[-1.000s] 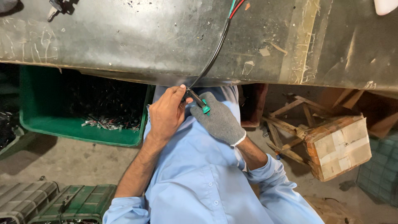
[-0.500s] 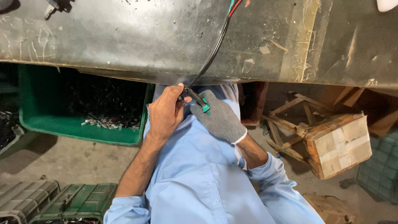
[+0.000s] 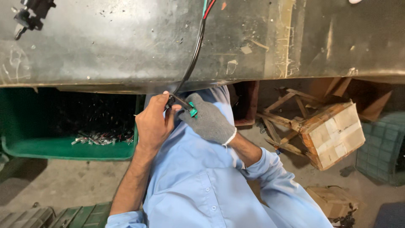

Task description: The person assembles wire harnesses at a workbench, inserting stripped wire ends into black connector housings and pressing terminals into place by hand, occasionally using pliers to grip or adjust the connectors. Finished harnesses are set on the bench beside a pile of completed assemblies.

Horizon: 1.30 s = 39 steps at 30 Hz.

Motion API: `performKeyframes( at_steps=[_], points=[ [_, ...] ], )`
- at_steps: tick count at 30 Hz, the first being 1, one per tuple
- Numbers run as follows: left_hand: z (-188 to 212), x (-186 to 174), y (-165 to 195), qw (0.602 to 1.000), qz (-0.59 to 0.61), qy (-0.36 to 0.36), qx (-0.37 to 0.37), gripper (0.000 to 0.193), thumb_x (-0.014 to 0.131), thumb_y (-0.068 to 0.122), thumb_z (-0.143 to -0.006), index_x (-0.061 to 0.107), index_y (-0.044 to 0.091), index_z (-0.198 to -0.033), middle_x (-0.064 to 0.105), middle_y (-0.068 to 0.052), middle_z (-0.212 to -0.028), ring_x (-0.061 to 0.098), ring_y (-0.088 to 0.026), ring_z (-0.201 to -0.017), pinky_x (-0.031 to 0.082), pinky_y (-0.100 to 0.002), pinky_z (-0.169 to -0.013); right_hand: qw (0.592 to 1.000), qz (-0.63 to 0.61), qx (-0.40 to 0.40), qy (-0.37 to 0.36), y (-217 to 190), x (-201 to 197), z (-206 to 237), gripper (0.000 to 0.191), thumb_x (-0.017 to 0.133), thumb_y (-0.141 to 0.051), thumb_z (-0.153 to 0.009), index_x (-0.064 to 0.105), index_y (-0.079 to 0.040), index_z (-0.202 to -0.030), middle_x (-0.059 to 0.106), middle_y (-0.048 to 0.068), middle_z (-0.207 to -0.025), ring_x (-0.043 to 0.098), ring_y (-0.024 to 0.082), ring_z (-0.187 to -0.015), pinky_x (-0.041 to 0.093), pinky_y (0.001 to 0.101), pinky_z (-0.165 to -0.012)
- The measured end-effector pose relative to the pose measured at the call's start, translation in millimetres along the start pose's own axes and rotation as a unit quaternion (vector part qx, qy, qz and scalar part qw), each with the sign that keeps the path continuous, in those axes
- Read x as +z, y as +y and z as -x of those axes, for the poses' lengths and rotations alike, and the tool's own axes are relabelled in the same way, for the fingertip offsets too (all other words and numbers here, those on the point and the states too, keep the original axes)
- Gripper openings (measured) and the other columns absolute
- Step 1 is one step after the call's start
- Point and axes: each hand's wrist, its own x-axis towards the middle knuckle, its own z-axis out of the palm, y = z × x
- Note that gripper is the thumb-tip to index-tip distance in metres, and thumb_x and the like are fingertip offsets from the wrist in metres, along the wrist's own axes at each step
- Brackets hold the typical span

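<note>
View from above of a person at a dark metal worktop (image 3: 126,46), both hands held just below its near edge. The bare left hand (image 3: 152,122) has its fingers (image 3: 165,98) closed around a black cable (image 3: 195,55). This cable runs down across the worktop from its far edge, where red and green wires show, passes over the near edge and ends between the two hands. The right hand (image 3: 209,121), in a grey knitted glove, has its fingers closed on the cable's end, where a small green connector (image 3: 193,110) sits touching the glove. The two hands lie just beside each other, in front of the person's light blue shirt (image 3: 198,185). On the floor under the worktop's left part stands a green bin (image 3: 63,147) holding small metal parts. To the right, on the floor, lie a tilted cardboard box (image 3: 335,133) and broken wooden slats (image 3: 287,105). A dark metal fitting (image 3: 31,14) sits at the worktop's far left corner.
</note>
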Motion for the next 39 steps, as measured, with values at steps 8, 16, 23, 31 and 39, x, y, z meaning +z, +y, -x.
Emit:
performKeyframes(
  at_steps=[8,16,23,31,39],
  points=[
    [8.4,-1.5,2.2,0.960,0.255,-0.042,-0.107,0.037,0.069,0.028,-0.108,0.056,0.000,-0.130,0.068,-0.010,-0.101,0.065,-0.018,-0.086,0.052,-0.027,-0.074,0.992,-0.038,-0.122,0.018,12.4,-4.0,-4.2,0.031,0.073,-0.018,-0.092,0.055,-0.004,-0.112,0.070,0.017,-0.090,0.070,0.039,-0.085,0.053,0.0462,-0.070],
    [11.0,3.8,-2.3,0.826,0.493,-0.110,-0.252,0.042,0.060,0.040,-0.106,0.052,0.004,-0.126,0.061,-0.003,-0.084,0.039,-0.001,-0.059,0.029,-0.020,-0.051,0.986,-0.096,-0.134,0.006,10.0,-8.7,-4.5,0.027,0.070,-0.009,-0.090,0.058,-0.005,-0.113,0.074,0.012,-0.090,0.073,0.031,-0.084,0.055,0.0390,-0.070],
    [6.5,4.9,7.1,0.905,0.368,-0.075,-0.199,0.037,0.070,0.027,-0.106,0.056,0.001,-0.128,0.066,-0.004,-0.094,0.055,-0.010,-0.081,0.048,-0.027,-0.072,0.994,-0.098,-0.040,-0.011,-2.8,-16.4,5.2,0.033,0.072,-0.023,-0.094,0.057,-0.007,-0.119,0.074,0.015,-0.096,0.075,0.033,-0.089,0.056,0.0399,-0.073],
    [-0.1,-0.5,17.4,0.982,0.147,-0.036,-0.111,0.042,0.075,0.029,-0.100,0.058,0.001,-0.127,0.073,-0.015,-0.105,0.069,-0.023,-0.080,0.054,-0.033,-0.069,0.996,-0.021,0.061,-0.067,-13.9,-24.5,13.1,0.040,0.070,-0.032,-0.091,0.054,-0.008,-0.119,0.071,0.021,-0.090,0.071,0.042,-0.088,0.053,0.0473,-0.070],
    [-1.2,-0.2,14.1,0.998,-0.001,-0.027,-0.052,0.043,0.074,0.030,-0.099,0.062,0.002,-0.129,0.072,-0.013,-0.106,0.069,-0.032,-0.077,0.052,-0.039,-0.061,0.998,0.002,0.022,-0.052,-1.0,-9.8,-0.7,0.034,0.068,-0.030,-0.092,0.052,-0.004,-0.105,0.068,0.024,-0.080,0.067,0.047,-0.080,0.048,0.0527,-0.065]
  ],
)
